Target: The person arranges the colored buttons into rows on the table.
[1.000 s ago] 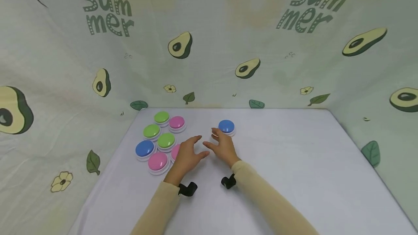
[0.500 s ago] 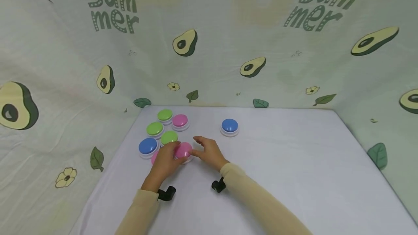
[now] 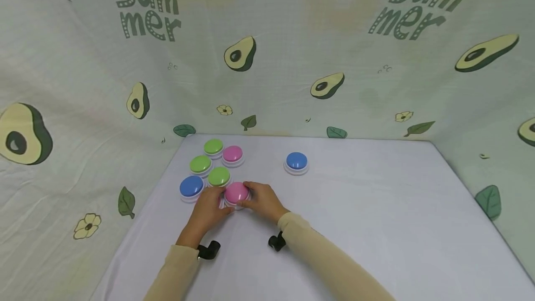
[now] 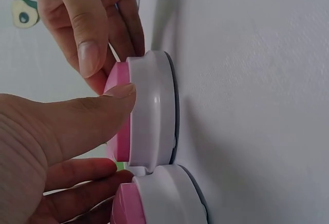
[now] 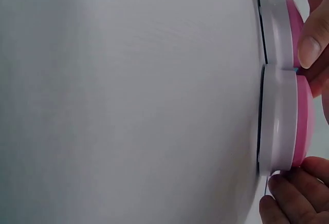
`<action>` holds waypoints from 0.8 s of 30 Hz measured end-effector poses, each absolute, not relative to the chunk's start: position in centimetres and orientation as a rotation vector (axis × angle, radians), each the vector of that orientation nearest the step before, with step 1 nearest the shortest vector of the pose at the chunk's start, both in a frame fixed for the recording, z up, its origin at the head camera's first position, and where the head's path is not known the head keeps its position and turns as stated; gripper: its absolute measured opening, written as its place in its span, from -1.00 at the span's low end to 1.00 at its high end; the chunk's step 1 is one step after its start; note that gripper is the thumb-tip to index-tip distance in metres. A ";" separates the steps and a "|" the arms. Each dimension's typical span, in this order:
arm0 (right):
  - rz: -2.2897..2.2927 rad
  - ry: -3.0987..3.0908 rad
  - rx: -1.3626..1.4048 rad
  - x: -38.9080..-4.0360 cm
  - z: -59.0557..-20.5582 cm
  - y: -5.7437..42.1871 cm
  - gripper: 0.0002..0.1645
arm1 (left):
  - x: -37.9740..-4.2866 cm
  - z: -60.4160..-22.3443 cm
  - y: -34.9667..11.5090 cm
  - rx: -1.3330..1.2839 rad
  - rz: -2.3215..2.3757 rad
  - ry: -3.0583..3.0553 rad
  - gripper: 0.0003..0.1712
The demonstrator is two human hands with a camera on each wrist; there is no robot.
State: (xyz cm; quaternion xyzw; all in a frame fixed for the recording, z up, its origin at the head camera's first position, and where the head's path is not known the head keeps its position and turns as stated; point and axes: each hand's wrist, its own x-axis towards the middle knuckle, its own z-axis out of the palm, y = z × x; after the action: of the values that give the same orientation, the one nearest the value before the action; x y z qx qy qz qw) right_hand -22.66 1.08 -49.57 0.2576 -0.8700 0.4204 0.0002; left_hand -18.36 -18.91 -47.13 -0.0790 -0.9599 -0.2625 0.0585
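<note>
A pink push button (image 3: 237,192) with a round white base stands on the white table between both hands. My left hand (image 3: 207,210) holds it from the left, its thumb across the near side in the left wrist view. From the right, my right hand (image 3: 263,202) grips its edge, fingers at the side of the base (image 5: 277,126) in the right wrist view. Another pink push button (image 4: 169,198) touches it on the left and is mostly hidden under my left hand in the head view.
Three green push buttons (image 3: 219,176), a blue push button (image 3: 192,186) and a pink push button (image 3: 232,153) cluster at the table's left. Another blue push button (image 3: 296,160) stands apart near the far edge. An avocado-print cloth (image 3: 267,59) hangs behind the table (image 3: 376,208).
Both hands have moved left and down onto the pink push button. My left hand first reached its left side; my right hand has since closed in on its right edge. The view shifted slightly.
</note>
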 end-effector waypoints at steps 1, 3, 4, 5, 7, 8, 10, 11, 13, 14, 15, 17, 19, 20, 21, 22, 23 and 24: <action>1.316 -2.738 0.811 -22.7 -49.6 1.1 -0.24 | -18.4 -47.2 -19.0 -0.246 -0.786 -2.907 -0.29; 1.312 -2.745 0.809 -22.6 -49.5 1.1 -0.23 | -18.6 -47.3 -19.1 -0.259 -0.770 -2.899 -0.33; 1.309 -2.748 0.808 -22.6 -49.5 1.0 -0.23 | -18.6 -47.4 -19.1 -0.266 -0.760 -2.893 -0.35; 1.303 -2.748 0.810 -22.6 -49.5 1.0 -0.22 | -18.7 -47.4 -19.2 -0.269 -0.753 -2.889 -0.37; 1.296 -2.744 0.813 -22.6 -49.4 1.1 -0.22 | -18.8 -47.5 -19.2 -0.269 -0.746 -2.884 -0.38; 1.296 -2.743 0.813 -22.7 -49.4 1.0 -0.23 | -18.9 -47.5 -19.2 -0.269 -0.742 -2.881 -0.39; 1.290 -2.748 0.808 -22.7 -49.6 1.0 -0.24 | -19.0 -47.5 -19.2 -0.263 -0.736 -2.880 -0.38; 1.289 -2.751 0.805 -22.7 -49.7 1.0 -0.24 | -19.0 -47.6 -19.1 -0.259 -0.737 -2.879 -0.38; 1.302 -2.760 0.794 -22.7 -49.8 1.0 -0.25 | -19.0 -47.7 -19.1 -0.254 -0.736 -2.875 -0.38; 1.308 -2.764 0.787 -22.8 -49.9 1.0 -0.26 | -19.0 -47.7 -19.1 -0.252 -0.737 -2.873 -0.38; 1.311 -2.768 0.780 -22.8 -50.0 1.0 -0.26 | -19.0 -47.8 -19.1 -0.250 -0.739 -2.871 -0.39; 1.321 -2.765 0.772 -22.8 -50.0 1.0 -0.27 | -19.1 -47.9 -19.1 -0.253 -0.739 -2.862 -0.41; 1.318 -2.760 0.768 -22.8 -50.1 1.0 -0.28 | -19.1 -48.0 -19.1 -0.255 -0.743 -2.858 -0.44; 1.322 -2.761 0.763 -22.9 -50.1 1.0 -0.29 | -19.2 -48.0 -19.1 -0.259 -0.743 -2.854 -0.46; 1.325 -2.763 0.759 -22.9 -50.1 1.0 -0.30 | -19.2 -48.0 -19.1 -0.261 -0.743 -2.853 -0.48; 1.321 -2.760 0.758 -22.9 -50.1 1.0 -0.31 | -19.3 -48.1 -19.0 -0.262 -0.742 -2.852 -0.49; 1.330 -2.761 0.753 -22.9 -50.1 1.0 -0.32 | -19.4 -48.1 -19.0 -0.260 -0.743 -2.853 -0.51; 1.330 -2.762 0.749 -23.0 -50.0 1.0 -0.33 | -19.5 -48.1 -18.9 -0.253 -0.749 -2.856 -0.51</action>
State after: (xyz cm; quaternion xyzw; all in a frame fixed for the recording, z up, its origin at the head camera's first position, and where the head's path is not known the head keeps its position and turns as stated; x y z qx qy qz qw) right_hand -22.96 1.01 -50.04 0.2374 -0.8752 0.4214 -0.0069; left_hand -19.47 -18.92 -48.14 -0.0850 -0.9600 -0.2517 0.0889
